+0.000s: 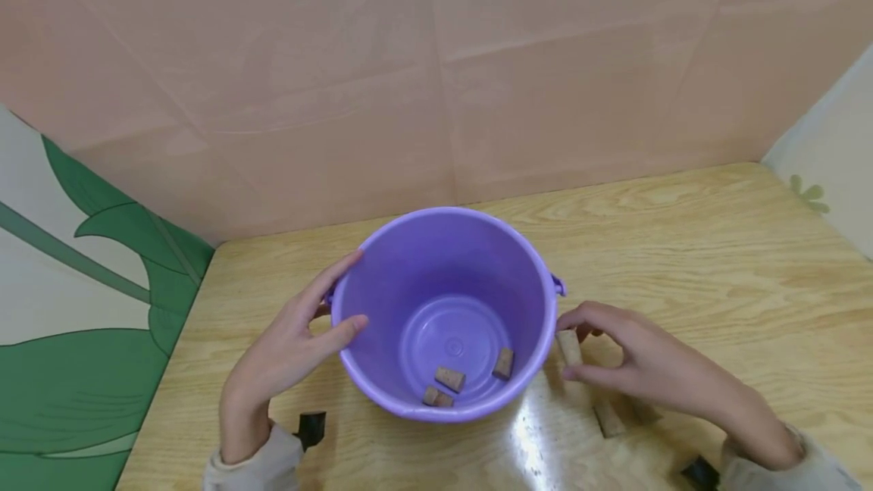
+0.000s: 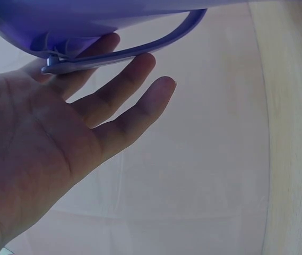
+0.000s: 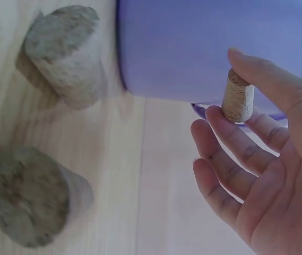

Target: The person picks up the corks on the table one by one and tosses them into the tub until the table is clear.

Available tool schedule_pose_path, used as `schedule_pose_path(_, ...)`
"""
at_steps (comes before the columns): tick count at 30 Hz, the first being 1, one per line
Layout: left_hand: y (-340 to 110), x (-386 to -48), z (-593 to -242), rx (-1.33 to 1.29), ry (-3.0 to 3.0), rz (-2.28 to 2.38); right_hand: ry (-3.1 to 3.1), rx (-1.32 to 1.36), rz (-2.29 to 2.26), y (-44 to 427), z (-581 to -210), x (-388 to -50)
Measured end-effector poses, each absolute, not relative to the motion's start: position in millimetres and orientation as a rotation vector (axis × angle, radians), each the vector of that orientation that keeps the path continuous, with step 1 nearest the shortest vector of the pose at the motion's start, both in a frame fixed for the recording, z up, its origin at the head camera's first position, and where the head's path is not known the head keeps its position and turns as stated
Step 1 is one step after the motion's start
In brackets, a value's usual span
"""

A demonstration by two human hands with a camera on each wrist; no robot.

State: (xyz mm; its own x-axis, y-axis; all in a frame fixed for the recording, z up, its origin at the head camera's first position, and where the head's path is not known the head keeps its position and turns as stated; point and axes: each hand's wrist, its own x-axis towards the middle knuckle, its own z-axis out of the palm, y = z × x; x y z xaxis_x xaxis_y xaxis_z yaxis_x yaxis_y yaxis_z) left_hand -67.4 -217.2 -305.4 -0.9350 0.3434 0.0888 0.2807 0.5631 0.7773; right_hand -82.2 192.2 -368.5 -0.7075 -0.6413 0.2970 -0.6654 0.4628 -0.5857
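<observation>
We saw a pale yellow, wood-grained tabletop [image 1: 682,256], shiny enough that a white glare [image 1: 530,445] showed near its front. On it we found a round, purple plastic bucket [image 1: 443,271] with its mouth upward. To the bucket's right, we noticed a tan, cylindrical cork [image 3: 74,74] and a similar tan cork [image 3: 28,196], lying apart.

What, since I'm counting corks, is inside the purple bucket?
In the purple bucket: two corks close together at the near side, a third cork to their right. The near rim hides the near wall's inner face and anything tight against it.
</observation>
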Motion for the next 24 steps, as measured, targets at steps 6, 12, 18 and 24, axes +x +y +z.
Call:
schedule_pose_path(6,-217.3,-67.8,-305.8,0.549,2.711,1.332,-2.65,1.145,1.097,195.6,-361.8,-82.1)
schedule_pose_path(12,-217.6,-67.8,-306.0,0.555,2.711,1.331,-2.694,1.049,1.078,198.4,-354.6,-79.7)
schedule_pose_path(18,-217.7,-68.0,-305.7,0.563,2.715,1.328,-2.688,0.96,1.049,201.7,-348.1,-78.0)
schedule_pose_path(24,-217.6,-67.5,-305.0,0.551,2.716,1.326,-2.657,0.899,1.029,205.1,-343.5,-79.6)
